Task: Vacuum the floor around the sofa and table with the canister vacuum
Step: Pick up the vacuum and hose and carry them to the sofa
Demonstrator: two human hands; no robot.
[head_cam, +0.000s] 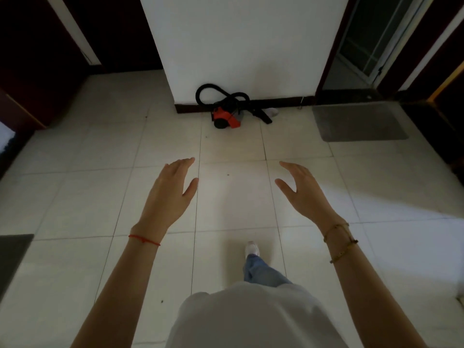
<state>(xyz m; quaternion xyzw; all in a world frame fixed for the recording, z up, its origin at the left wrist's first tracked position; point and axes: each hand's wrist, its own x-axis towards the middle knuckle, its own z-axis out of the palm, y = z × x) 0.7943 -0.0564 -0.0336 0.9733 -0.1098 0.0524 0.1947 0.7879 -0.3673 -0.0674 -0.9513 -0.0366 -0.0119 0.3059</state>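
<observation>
A small red and black canister vacuum (pixel 226 118) sits on the white tiled floor against the foot of a white wall. Its black hose (pixel 208 90) loops up behind it, and a black nozzle (pixel 263 116) lies to its right. My left hand (pixel 170 189) and my right hand (pixel 301 189) are held out in front of me, palms facing each other, fingers straight, holding nothing. Both hands are well short of the vacuum, above bare tiles.
A grey doormat (pixel 359 121) lies at the right before a dark doorway. Dark wooden furniture (pixel 30 79) stands at the left, and another grey mat (pixel 12 257) shows at the left edge. My right foot (pixel 252 248) steps forward on the tiles.
</observation>
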